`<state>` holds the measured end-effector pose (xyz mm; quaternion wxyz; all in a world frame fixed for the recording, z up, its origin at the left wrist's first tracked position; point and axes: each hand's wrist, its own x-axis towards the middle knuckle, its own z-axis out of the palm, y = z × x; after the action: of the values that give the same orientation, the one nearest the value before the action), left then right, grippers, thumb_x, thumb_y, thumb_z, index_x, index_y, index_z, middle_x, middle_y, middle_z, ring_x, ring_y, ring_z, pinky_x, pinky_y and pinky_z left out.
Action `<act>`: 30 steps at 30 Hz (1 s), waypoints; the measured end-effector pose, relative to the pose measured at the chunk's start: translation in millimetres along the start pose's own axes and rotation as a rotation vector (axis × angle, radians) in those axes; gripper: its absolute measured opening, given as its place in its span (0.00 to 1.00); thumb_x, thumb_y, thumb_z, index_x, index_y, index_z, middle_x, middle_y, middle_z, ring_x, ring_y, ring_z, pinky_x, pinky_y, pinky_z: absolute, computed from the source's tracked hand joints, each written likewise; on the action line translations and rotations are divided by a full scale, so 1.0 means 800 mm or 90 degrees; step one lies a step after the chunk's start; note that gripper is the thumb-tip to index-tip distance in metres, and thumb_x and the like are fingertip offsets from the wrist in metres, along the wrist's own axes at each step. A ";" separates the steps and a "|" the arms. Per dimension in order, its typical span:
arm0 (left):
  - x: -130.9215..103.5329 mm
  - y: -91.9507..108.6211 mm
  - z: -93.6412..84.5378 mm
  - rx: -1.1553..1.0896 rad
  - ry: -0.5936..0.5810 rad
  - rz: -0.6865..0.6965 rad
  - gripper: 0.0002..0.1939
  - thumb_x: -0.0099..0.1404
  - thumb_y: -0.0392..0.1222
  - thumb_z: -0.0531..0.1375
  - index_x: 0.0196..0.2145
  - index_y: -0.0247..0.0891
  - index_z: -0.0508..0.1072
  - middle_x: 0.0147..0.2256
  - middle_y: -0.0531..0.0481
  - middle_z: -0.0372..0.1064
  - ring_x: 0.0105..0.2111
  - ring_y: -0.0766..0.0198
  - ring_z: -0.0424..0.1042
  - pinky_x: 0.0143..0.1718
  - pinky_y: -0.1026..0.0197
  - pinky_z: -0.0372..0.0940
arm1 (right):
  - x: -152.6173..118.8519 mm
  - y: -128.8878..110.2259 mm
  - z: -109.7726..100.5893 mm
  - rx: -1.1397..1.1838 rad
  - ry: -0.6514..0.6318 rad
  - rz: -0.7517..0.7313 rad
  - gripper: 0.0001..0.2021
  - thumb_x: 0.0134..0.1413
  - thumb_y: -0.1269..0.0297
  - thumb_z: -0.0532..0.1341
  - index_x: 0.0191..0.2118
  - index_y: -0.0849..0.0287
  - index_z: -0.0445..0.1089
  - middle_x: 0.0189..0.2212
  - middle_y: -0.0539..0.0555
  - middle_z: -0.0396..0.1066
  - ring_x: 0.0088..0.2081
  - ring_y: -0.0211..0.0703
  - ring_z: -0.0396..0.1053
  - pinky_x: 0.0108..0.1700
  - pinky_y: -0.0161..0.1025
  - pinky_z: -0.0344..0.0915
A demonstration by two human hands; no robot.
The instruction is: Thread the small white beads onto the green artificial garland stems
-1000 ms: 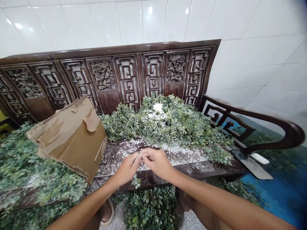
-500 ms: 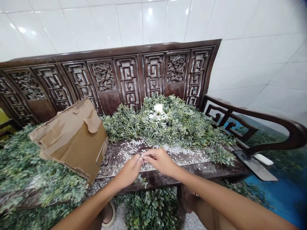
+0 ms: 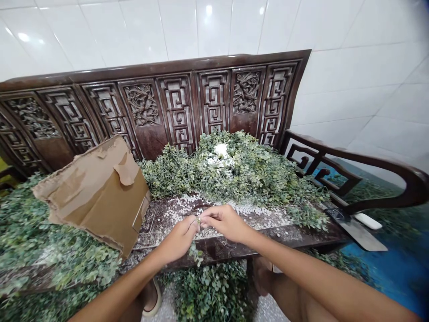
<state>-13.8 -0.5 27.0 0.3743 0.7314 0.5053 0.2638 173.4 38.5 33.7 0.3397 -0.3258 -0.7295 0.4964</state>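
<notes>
1. Just above the front edge of a dark carved wooden bench [image 3: 234, 249], two bare hands meet, fingertip to fingertip.
2. The left hand [image 3: 182, 233] is closed around a small green sprig [image 3: 196, 255], whose rounded leaves hang beneath the fingers, in front of the bench edge.
3. The right hand [image 3: 224, 223] has its thumb and fingertips pinched together at the sprig's upper end; what lies between them is too small to make out.
4. By its look, the sprig should be very light and flexible, with leaves that could pull loose. Its stem seems the best hold, pinched gently near the top.
5. Behind the hands, small white pieces [image 3: 177, 215] lie scattered over the seat, probably light and fiddly to grasp, before a heap of foliage [image 3: 258, 174].
6. Left of them leans a torn cardboard box [image 3: 103, 205]; more greenery [image 3: 214, 293] sits below, between the person's legs.
</notes>
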 end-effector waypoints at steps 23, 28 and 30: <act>0.001 0.009 0.003 0.033 0.009 -0.003 0.15 0.68 0.45 0.44 0.26 0.40 0.59 0.24 0.55 0.59 0.26 0.64 0.60 0.30 0.62 0.56 | 0.003 0.015 -0.001 0.110 -0.055 0.056 0.13 0.52 0.55 0.64 0.31 0.61 0.78 0.27 0.54 0.77 0.30 0.41 0.73 0.36 0.37 0.69; -0.001 0.007 -0.002 0.064 -0.018 -0.002 0.16 0.69 0.46 0.45 0.27 0.39 0.62 0.24 0.55 0.61 0.27 0.64 0.62 0.31 0.62 0.56 | 0.003 0.015 -0.002 0.116 -0.050 0.069 0.12 0.50 0.57 0.65 0.31 0.62 0.77 0.24 0.52 0.76 0.26 0.38 0.71 0.31 0.34 0.66; 0.000 0.006 -0.002 0.067 -0.021 0.004 0.16 0.70 0.46 0.44 0.28 0.39 0.64 0.24 0.55 0.62 0.27 0.64 0.62 0.31 0.63 0.57 | 0.004 0.013 -0.003 0.111 -0.051 0.077 0.12 0.50 0.56 0.65 0.30 0.62 0.78 0.23 0.52 0.75 0.26 0.38 0.71 0.31 0.35 0.67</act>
<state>-12.7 -1.2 32.1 0.3428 0.7556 0.5102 0.2263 174.7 45.3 24.8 0.3066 -0.3182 -0.6754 0.5904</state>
